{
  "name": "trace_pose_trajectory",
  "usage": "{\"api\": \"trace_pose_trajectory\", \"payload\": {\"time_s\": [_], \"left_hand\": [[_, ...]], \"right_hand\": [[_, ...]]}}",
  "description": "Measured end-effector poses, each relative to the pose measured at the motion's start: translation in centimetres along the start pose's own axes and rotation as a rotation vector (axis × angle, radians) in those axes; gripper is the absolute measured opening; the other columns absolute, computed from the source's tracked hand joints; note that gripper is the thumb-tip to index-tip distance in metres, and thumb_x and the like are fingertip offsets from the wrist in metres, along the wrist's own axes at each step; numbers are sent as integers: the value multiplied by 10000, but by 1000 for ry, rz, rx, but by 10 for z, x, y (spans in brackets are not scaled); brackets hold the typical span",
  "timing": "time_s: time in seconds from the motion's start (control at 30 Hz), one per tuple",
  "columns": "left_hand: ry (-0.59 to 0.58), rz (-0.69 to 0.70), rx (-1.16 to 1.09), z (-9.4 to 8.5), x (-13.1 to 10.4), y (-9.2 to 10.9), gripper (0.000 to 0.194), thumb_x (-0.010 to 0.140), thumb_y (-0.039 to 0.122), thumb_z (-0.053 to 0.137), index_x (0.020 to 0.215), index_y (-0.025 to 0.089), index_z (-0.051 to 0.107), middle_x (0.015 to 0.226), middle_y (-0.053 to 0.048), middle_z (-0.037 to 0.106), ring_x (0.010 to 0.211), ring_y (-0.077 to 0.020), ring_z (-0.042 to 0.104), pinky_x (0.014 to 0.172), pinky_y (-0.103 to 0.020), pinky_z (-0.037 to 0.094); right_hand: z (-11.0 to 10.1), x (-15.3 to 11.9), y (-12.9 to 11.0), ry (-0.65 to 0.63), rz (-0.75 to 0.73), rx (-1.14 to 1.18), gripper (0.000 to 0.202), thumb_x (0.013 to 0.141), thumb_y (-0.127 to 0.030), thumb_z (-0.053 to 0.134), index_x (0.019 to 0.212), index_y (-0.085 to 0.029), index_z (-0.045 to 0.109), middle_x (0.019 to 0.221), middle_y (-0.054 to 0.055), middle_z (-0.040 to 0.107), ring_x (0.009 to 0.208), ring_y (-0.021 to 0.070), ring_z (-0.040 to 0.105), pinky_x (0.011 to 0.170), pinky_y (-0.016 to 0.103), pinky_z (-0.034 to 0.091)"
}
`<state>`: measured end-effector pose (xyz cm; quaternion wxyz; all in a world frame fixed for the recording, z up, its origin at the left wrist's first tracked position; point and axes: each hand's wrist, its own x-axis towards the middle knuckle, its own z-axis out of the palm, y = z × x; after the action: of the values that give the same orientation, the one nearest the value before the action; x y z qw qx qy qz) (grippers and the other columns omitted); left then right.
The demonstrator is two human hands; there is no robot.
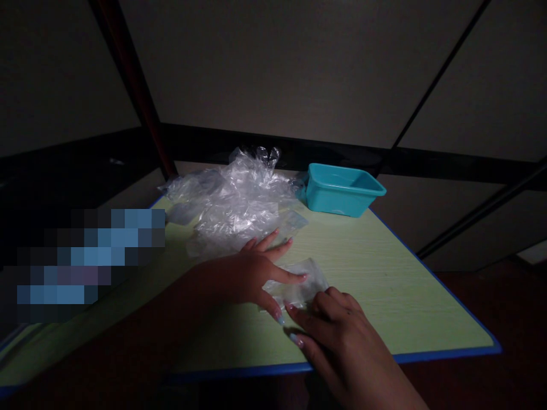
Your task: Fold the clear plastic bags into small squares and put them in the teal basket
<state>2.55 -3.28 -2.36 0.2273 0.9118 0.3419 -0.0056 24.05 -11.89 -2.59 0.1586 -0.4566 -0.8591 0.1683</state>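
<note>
A clear plastic bag (311,274), partly folded and flat, lies on the light green table near its front edge. My left hand (260,273) is spread open, with the index fingertip and thumb resting on or beside this bag. From the right, my right hand (337,324) reaches in with bent fingers. Its index fingertip touches the bag's near edge, and its thumb sits just in front, apart from the index finger. Beyond my left hand is a heap of crumpled clear plastic bags (239,199).
A turquoise plastic basin (335,196) stands at the table's far right corner. The table (384,296) has a blue edge. Behind it rises a panelled wall (277,68). A blurred-out patch (94,262) covers something at the left.
</note>
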Motion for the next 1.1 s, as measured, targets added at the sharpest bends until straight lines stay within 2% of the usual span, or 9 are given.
{"api": "trace_pose_trajectory", "payload": {"time_s": [0.3,0.43,0.63,0.9,1.1], "left_hand": [[-11,36,-27,-3,-5,6,639,704,620,682,1289,472,471,1561,-40,-14,1346,-459,-170,984,-690,-4],[-11,20,-73,-6,-7,11,518,793,578,623,1280,476,480,1561,-24,12,1357,-457,-132,980,-703,10],[131,27,-19,-5,-4,12,463,900,434,551,1341,447,413,1560,-33,46,1378,-421,-93,1020,-667,73],[32,-18,-21,-2,-2,9,431,897,487,531,1318,462,440,1561,-16,14,1376,-418,-103,1017,-669,42],[-5,-5,-45,-3,-2,5,514,853,573,544,1336,474,399,1559,-27,-30,1361,-419,-162,1001,-679,-9]], "right_hand": [[-1,1,0,3,-5,-23,261,841,-272,594,1086,-320,673,959,63,610,914,252,519,799,404,398],[-1,1,-1,-9,10,-30,230,841,-280,596,1049,-305,690,950,62,610,904,249,522,795,400,397],[0,0,0,13,4,-19,305,849,-282,586,1141,-338,652,928,60,611,892,249,524,791,406,397],[3,-3,-2,30,17,-82,290,859,-342,568,1137,-342,650,975,71,589,895,261,519,752,388,400],[4,-6,-1,23,-4,-145,256,855,-357,573,1090,-320,668,929,55,606,868,256,527,736,380,388]]}}
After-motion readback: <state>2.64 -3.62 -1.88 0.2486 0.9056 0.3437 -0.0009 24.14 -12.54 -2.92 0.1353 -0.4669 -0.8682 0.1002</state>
